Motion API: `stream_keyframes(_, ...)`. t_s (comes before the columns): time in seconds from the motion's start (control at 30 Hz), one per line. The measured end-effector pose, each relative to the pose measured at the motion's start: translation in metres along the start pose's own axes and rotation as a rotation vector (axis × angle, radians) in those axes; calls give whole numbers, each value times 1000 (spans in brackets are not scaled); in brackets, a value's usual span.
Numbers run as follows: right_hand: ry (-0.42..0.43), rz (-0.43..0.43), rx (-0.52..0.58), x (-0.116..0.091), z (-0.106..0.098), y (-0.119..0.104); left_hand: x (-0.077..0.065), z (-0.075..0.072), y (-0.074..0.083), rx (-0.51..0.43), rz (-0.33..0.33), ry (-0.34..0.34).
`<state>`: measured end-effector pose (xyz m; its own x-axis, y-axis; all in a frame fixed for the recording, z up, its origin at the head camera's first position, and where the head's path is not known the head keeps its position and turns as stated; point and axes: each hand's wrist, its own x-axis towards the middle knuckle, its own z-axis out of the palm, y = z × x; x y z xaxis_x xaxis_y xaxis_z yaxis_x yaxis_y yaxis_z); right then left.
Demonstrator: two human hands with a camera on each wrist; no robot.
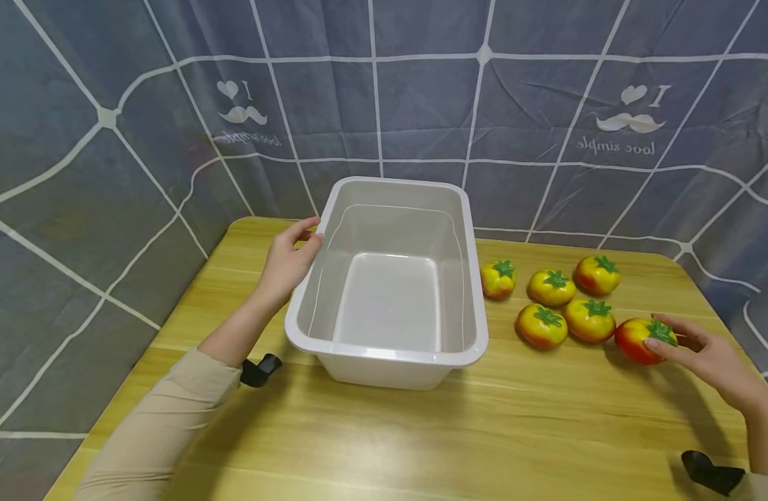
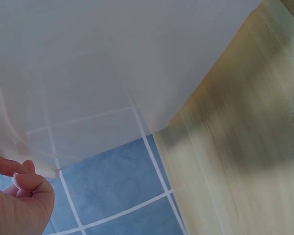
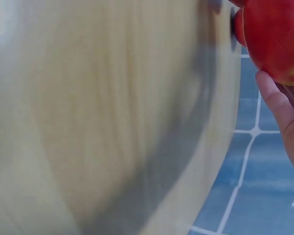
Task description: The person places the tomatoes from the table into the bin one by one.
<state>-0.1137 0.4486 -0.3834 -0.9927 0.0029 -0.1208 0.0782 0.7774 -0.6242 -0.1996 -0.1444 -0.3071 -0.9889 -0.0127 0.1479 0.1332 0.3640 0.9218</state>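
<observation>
A pale grey plastic tub [image 1: 389, 369] stands upright at the middle of the table, and its inside is bare. My left hand [image 1: 290, 261] pinches the tub's left rim between thumb and fingers; the left wrist view shows the curled fingers of that hand [image 2: 24, 191] at the edge. At the right, my right hand [image 1: 712, 358] grips a red-and-yellow tomato [image 1: 634, 339] with a green leafy top, thumb on the near side and fingers behind. In the right wrist view the tomato [image 3: 279, 41] shows mostly red above the thumb. The other fingers are largely hidden.
Several more tomatoes [image 1: 542, 327] lie in a group between the tub and my right hand, one of them [image 1: 499, 280] beside the tub's right wall. The wooden table [image 1: 522, 431] ends at a blue-grey checked curtain [image 1: 421, 111] behind and at the sides.
</observation>
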Motion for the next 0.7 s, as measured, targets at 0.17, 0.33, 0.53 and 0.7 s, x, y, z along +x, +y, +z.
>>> stream_keyframes(0.17,34,-25,-5,2,-4,-4,0,1,2,-27,-5,-2)
stream_keyframes(0.33,33,-29,-24,2,-8,-10,0,1,1,-34,-13,-6)
stream_keyframes(0.53,36,-48,-21,7,-15,-17,0,0,0,-38,-11,-1)
stream_keyframes(0.7,20,-52,21,11,-20,-28,0,0,0,-46,-15,-4)
